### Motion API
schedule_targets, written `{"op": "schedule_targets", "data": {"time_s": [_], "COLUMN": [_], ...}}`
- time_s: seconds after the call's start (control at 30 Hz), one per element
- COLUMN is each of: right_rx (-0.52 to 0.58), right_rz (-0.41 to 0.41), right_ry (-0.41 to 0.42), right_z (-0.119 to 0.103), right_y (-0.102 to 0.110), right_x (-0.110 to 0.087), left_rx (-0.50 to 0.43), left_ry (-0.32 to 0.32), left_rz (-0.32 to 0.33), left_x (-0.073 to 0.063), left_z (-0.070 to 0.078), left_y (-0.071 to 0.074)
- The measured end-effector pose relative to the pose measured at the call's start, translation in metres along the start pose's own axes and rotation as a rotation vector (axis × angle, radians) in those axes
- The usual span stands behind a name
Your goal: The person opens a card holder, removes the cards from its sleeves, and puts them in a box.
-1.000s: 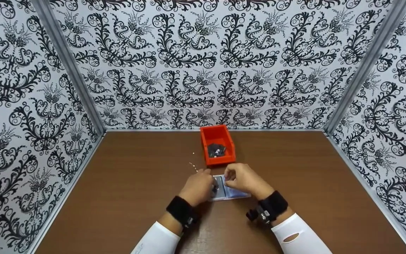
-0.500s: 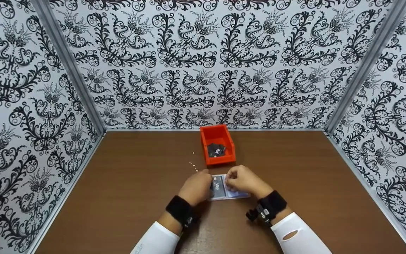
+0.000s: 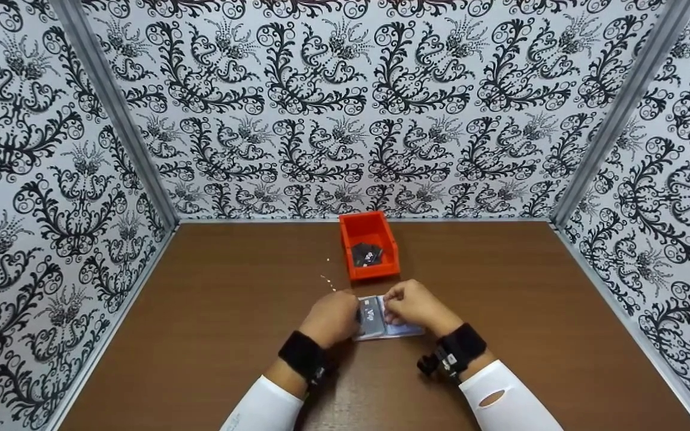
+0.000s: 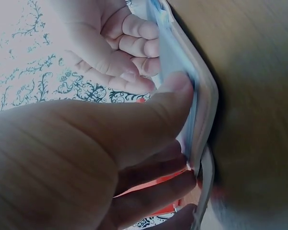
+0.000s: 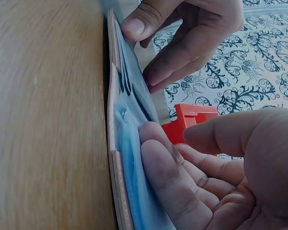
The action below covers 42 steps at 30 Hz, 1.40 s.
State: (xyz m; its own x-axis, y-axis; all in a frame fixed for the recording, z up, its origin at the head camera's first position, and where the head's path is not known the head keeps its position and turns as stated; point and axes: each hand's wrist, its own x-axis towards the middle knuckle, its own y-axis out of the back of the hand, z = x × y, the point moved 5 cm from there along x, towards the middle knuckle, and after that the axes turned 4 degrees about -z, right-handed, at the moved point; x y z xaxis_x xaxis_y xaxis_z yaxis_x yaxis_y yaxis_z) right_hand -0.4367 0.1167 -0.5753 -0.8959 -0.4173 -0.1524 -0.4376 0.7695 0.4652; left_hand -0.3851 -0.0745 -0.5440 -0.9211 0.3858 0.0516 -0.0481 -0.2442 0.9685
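A small card holder (image 3: 403, 330) with clear plastic sleeves lies spread on the table. A dark grey card (image 3: 372, 317) with white lettering shows in its left sleeve. My left hand (image 3: 332, 317) grips the left side of the holder; in the left wrist view its thumb (image 4: 175, 93) lies on the sleeves at the edge. My right hand (image 3: 415, 304) is over the right half. In the right wrist view its fingertips (image 5: 153, 151) touch the bluish sleeves (image 5: 129, 143), fingers loosely bent, thumb apart from them and nothing held between.
A red bin (image 3: 375, 275) stands just behind the card holder, with several dark cards (image 3: 366, 254) inside. Small pale specks (image 3: 329, 281) lie in a line on the brown table (image 3: 231, 299), left of the bin. Patterned panels (image 3: 345, 120) enclose the back and sides.
The left hand has drawn slightly left off the left sleeve, so the grey card and its lettering now show. The right hand has shifted only slightly over the right half.
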Motion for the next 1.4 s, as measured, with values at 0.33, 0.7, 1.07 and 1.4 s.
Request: {"op": "schedule_targets", "data": {"time_s": [0.33, 0.7, 1.07, 1.4], "right_rx": [-0.005, 0.088, 0.108, 0.163], "right_rz": [0.001, -0.048, -0.036, -0.048], "right_ry": [0.000, -0.016, -0.031, -0.096], "right_z": [0.000, 0.003, -0.001, 0.000], "right_y": [0.002, 0.001, 0.006, 0.006], "right_x": [0.000, -0.002, -0.004, -0.006], "left_rx": [0.100, 0.112, 0.118, 0.172], "left_ry": [0.002, 0.010, 0.005, -0.040], "left_rz": [0.014, 0.015, 0.018, 0.058], "left_x": [0.001, 0.000, 0.000, -0.001], "left_z": [0.009, 0.012, 0.012, 0.013], "left_y": [-0.004, -0.003, -0.004, -0.003]}}
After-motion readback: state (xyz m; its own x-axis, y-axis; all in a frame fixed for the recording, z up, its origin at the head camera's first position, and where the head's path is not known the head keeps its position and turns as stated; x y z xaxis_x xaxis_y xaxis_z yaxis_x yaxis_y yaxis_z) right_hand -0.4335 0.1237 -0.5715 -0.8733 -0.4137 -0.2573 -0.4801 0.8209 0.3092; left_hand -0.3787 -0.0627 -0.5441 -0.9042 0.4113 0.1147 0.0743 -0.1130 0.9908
